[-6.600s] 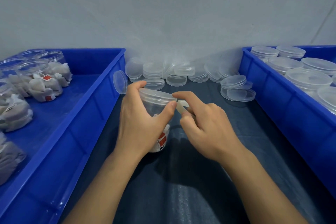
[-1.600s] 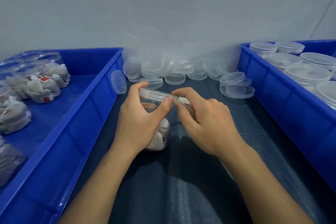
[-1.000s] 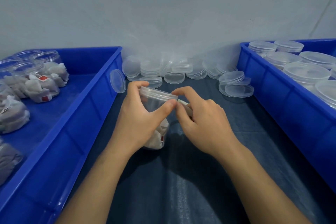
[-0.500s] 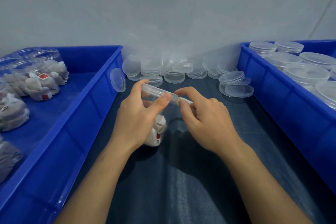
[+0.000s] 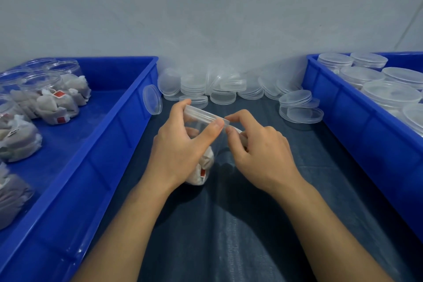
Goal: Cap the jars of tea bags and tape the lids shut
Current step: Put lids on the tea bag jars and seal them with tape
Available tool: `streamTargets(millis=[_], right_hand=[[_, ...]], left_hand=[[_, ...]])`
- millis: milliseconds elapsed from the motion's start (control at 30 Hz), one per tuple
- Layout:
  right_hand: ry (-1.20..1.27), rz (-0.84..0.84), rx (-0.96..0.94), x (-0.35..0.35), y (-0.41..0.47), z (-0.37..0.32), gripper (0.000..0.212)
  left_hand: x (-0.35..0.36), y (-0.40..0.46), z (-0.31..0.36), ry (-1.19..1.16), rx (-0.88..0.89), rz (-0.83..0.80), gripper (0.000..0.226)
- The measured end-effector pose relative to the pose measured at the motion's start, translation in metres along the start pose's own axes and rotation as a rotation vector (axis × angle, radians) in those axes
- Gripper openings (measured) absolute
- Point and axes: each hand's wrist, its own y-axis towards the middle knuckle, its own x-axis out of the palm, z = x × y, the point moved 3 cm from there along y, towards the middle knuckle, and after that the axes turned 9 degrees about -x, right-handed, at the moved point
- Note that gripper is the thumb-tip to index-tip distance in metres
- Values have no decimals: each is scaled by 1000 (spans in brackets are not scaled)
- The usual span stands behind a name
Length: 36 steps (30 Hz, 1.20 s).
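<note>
The left hand (image 5: 183,151) holds the clear round plastic jar of tea bags (image 5: 201,144), tilted, between both hands above the desk. The right hand (image 5: 258,151) pinches something pale at the see-through lid's (image 5: 206,116) edge, maybe tape. Press it down flat, slowly, turning the jar.

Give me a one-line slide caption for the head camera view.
Left hand holds a capped jar of tea bags tilted while the right hand works at its lid.

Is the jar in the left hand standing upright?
No, the jar that the left hand grips is tilted, its lid slanting down to the right.
</note>
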Motion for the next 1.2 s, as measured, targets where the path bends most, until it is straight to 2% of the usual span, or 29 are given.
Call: streamTargets(millis=[267,567,667,767,900,1000,1100,1200], right_hand=[[-23,-13,-7,-4,0,-2,30],[21,-52,-70,-9,-3,-4,36],[10,-42,-75,-7,-3,-4,33],[16,-20,-76,-5,-3,-5,31],[37,-3,-59,-4,-2,-5,27],[44,-10,-54,-5,-2,-7,30],[62,-30,-52,-7,-2,-8,34],[98,-53,-56,-10,-3,-6,32]], left_hand=[[-3,0,-1,-64,-17,-10,71],[-6,5,-7,-59,-8,-4,64],[-5,3,-7,31,25,25,75],[-4,-1,-2,171,82,143,88],[0,-11,8,280,188,277,75],[10,-17,13,370,189,311,67],[15,-19,14,457,175,314,70],[11,-15,9,432,165,260,76]])
